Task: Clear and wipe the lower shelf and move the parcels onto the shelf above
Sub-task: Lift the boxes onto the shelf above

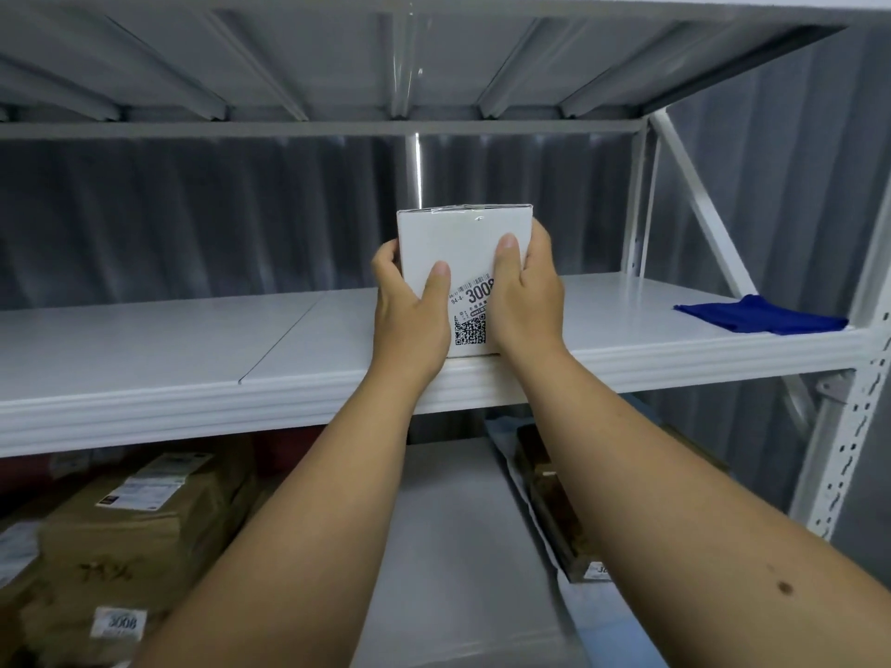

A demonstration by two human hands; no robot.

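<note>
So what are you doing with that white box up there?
A person holds a white parcel upright with both hands, the left hand and right hand gripping its sides, at the front edge of the upper shelf. A blue cloth lies on that shelf's right end. Brown parcels wait on the lower shelf.

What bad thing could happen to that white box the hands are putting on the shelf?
The white box stands upright right at the front edge of the upper shelf, gripped by the left hand and right hand. Let go here, it might tip off onto the brown parcels below. Pushed carelessly sideways, it could also bump the blue cloth.
</note>
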